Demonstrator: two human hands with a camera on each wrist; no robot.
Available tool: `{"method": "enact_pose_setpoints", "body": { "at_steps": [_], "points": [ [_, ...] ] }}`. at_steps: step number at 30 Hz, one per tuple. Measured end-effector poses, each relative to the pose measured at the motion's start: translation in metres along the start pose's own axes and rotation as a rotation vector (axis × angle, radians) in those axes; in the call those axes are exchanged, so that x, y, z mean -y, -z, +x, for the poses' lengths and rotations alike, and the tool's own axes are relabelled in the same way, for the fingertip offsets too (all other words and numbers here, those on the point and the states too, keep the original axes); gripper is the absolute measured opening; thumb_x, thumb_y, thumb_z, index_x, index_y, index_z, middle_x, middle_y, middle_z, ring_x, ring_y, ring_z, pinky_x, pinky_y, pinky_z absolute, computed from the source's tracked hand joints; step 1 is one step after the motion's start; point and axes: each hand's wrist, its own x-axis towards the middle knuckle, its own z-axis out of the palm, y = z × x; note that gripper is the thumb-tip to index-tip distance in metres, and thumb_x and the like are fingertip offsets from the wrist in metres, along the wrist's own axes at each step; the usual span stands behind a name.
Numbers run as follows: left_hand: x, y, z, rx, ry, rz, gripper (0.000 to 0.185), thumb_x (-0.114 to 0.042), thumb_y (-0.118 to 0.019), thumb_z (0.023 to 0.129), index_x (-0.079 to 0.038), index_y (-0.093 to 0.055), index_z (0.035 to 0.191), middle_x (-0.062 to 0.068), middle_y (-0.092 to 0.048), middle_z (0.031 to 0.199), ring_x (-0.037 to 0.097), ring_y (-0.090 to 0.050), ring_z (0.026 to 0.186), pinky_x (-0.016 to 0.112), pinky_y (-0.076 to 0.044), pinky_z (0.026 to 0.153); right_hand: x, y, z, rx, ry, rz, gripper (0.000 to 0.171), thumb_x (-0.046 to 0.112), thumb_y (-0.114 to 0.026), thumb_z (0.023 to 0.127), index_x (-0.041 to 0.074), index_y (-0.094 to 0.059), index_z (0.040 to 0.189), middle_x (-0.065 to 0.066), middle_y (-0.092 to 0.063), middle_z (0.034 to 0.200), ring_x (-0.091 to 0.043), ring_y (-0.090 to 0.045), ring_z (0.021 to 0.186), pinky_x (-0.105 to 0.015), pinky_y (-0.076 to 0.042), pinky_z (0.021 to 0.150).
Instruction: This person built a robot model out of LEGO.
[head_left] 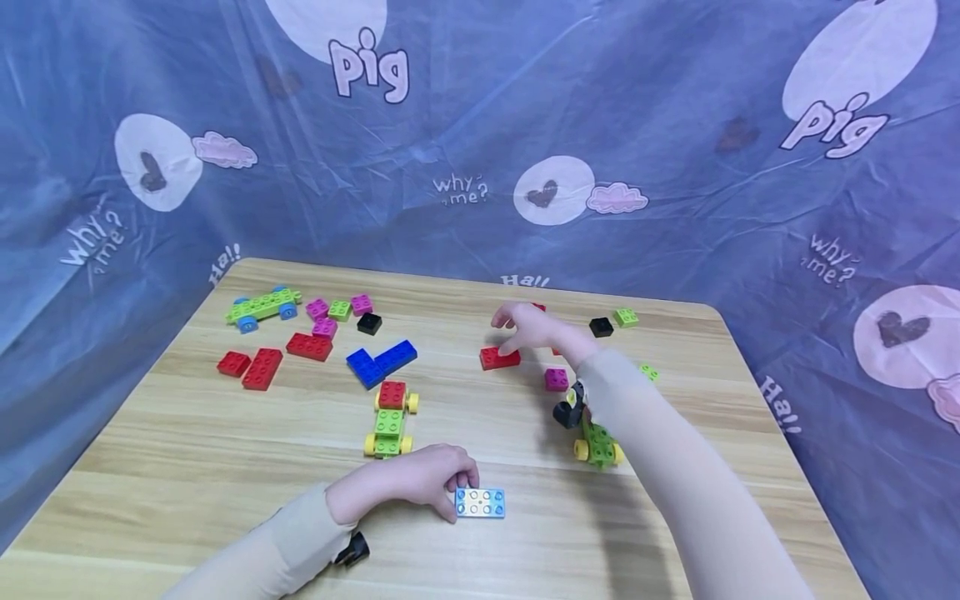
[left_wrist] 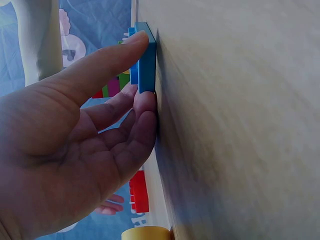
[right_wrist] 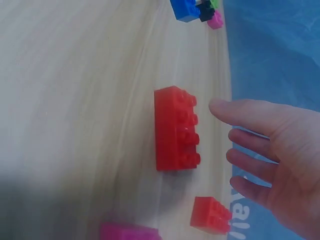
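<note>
My left hand (head_left: 438,477) pinches the end of a flat blue brick (head_left: 480,503) between thumb and fingers, low at the table's front. Pale yellow covers the middle of that brick's studded top. In the left wrist view the thumb lies on one edge of the blue brick (left_wrist: 146,60), with fingers at the opposite edge. Farther back, my right hand (head_left: 531,327) hovers over a long red brick (head_left: 499,358) with fingers spread and nothing between them. The right wrist view shows a gap between the thumb and this red brick (right_wrist: 175,129).
Toy car bases stand about: green with yellow wheels and a red brick (head_left: 389,420), green partly under the right forearm (head_left: 600,446), green with blue wheels (head_left: 262,308). Blue bricks (head_left: 382,362), red bricks (head_left: 262,368), a magenta brick (head_left: 556,379) and black bricks (head_left: 602,327) lie around.
</note>
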Motion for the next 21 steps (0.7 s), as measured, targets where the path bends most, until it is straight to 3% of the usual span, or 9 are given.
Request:
{"method": "enact_pose_setpoints", "body": {
  "at_steps": [13, 21],
  "points": [
    [0.000, 0.000, -0.001, -0.004, 0.002, 0.003, 0.035, -0.010, -0.087, 0.068, -0.013, -0.068, 0.096, -0.011, -0.053, 0.079, 0.000, -0.047, 0.073, 0.015, -0.042, 0.073, -0.006, -0.013, 0.007, 0.078, -0.056, -0.051, 0.050, 0.011, -0.082, 0.076, -0.001, -0.060, 0.119, -0.018, -0.063, 0.123, -0.033, -0.057, 0.117, -0.043, -0.047, 0.102],
    [0.000, 0.000, -0.001, -0.006, 0.010, 0.010, 0.035, -0.011, -0.087, 0.068, -0.013, -0.068, 0.097, -0.011, -0.053, 0.078, 0.000, -0.047, 0.073, 0.015, -0.042, 0.073, -0.010, -0.018, 0.009, 0.099, -0.031, -0.048, 0.047, 0.006, -0.082, 0.072, -0.001, -0.063, 0.114, -0.018, -0.066, 0.117, -0.030, -0.060, 0.112, -0.040, -0.047, 0.101]
  ]
}}
